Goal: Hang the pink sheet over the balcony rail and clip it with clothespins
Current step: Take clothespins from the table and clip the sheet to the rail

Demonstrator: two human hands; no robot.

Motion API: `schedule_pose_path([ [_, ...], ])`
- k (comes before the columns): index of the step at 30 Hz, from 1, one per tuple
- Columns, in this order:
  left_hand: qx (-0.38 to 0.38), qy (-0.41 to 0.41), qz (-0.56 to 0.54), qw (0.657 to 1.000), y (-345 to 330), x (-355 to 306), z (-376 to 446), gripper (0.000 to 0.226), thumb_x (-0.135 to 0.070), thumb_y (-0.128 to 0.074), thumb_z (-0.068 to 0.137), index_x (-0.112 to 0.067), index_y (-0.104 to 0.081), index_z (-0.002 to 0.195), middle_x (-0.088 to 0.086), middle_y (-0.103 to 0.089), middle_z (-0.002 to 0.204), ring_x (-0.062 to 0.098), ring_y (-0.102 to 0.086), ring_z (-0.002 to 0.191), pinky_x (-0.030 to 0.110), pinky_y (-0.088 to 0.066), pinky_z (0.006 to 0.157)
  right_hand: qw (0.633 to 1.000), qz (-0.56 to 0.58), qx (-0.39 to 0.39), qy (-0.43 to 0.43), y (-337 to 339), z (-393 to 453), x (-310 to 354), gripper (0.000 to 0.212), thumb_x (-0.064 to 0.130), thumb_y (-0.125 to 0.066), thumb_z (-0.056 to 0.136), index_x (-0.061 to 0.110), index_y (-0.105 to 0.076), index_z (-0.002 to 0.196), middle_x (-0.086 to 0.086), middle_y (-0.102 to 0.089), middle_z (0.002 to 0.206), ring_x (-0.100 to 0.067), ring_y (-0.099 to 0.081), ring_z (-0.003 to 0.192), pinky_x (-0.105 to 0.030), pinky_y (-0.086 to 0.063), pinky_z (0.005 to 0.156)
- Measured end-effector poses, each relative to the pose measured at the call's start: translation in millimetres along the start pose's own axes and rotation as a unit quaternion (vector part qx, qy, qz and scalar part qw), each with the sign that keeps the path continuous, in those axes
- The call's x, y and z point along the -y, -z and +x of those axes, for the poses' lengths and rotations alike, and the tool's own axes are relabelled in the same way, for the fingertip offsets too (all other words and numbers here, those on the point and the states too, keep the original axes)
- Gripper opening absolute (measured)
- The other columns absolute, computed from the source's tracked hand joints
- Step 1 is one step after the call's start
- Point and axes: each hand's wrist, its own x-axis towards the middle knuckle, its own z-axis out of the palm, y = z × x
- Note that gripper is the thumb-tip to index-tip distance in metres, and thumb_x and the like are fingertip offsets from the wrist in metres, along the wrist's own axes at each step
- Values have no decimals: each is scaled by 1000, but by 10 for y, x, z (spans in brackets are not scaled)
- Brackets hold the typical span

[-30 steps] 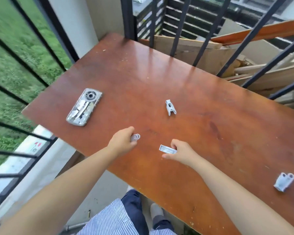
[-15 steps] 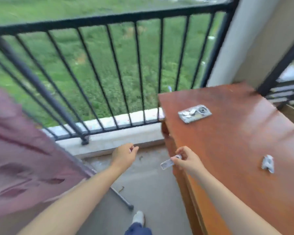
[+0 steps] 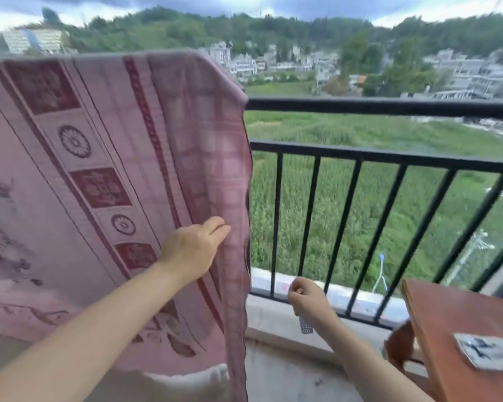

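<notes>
The sheet (image 3: 105, 175) hangs over the rail (image 3: 389, 107) at left. The left hand (image 3: 190, 250) rests nearly straight fingers on its right edge; the right hand (image 3: 307, 300) grips a clothespin (image 3: 305, 326). Unclipped, the sheet could slide off in wind.
</notes>
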Motion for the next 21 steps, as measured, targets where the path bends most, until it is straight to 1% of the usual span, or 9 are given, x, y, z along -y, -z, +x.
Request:
schedule_pose_path([
  [3, 48, -68, 63, 995, 173, 212, 410, 57, -3, -73, 48, -17, -68, 102, 2, -68, 114, 18, -60, 42, 19, -39, 31, 998, -44, 6, 54, -212, 265, 371, 26, 3, -50, 79, 22, -47, 62, 7, -48, 62, -6, -43, 58, -17, -34, 52],
  [5, 122, -97, 76, 985, 208, 204, 701, 68, -1, -61, 70, -19, -42, 133, 2, -33, 149, 25, -68, 73, 27, -42, 47, 997, -48, 4, 68, -310, 390, 510, 27, 7, -50, 82, 26, -47, 63, 10, -48, 63, -2, -42, 56, -15, -34, 52],
  [7, 197, -110, 80, 971, 115, 188, 924, 73, 8, -37, 83, -23, -13, 144, 4, 1, 156, 31, -63, 95, 33, -41, 57, 996, -60, 10, 64, -356, 442, 583, 26, 9, -50, 83, 27, -49, 65, 10, -49, 64, -1, -42, 54, -16, -34, 53],
  [10, 219, -104, 108, 964, -40, 196, 1173, 73, 12, -35, 84, -22, -12, 145, 12, -3, 155, 32, -61, 98, 31, -41, 54, 996, -70, 11, 52, -304, 502, 568, 31, 11, -50, 85, 31, -48, 62, 11, -50, 62, 0, -43, 54, -14, -34, 53],
  [13, 249, -49, 150, 955, -170, 195, 1181, 42, 3, -40, 86, -4, -47, 127, 19, -44, 132, 35, -61, 101, 34, -51, 68, 996, -75, 3, 44, -168, 633, 529, 23, 12, -50, 86, 23, -54, 67, 10, -50, 62, 0, -43, 54, -13, -34, 52],
  [15, 178, -66, 178, 966, -278, 280, 1053, 31, -2, -47, 74, -5, -70, 94, 14, -63, 98, 29, -69, 77, 34, -55, 62, 996, -74, 1, 45, -88, 792, 512, 13, 12, -50, 87, 14, -59, 77, 9, -51, 62, -2, -44, 55, -14, -35, 52],
  [17, 92, -60, 175, 978, -331, 461, 918, 13, -13, -55, 49, -8, -67, 47, 3, -60, 54, 19, -58, 36, 19, -46, 35, 995, -83, 14, 55, -50, 982, 541, 15, 15, -51, 87, 6, -63, 88, 7, -51, 63, -3, -44, 55, -14, -36, 52],
  [18, 69, -61, 143, 985, -352, 562, 857, 8, -14, -63, 40, -8, -59, 39, 2, -55, 46, 19, -52, 28, 16, -39, 30, 994, -84, 28, 62, -50, 1084, 583, 19, 17, -52, 88, 3, -63, 92, 6, -51, 63, -5, -45, 54, -15, -37, 53],
  [21, 99, -35, 90, 990, -335, 781, 690, 30, -14, -79, 28, -11, -54, 45, 6, -56, 50, 23, -52, 29, 18, -34, 25, 988, -73, 69, 114, -86, 1377, 805, 26, 23, -56, 86, 3, -62, 103, 4, -55, 70, -8, -50, 58, -23, -48, 59],
])
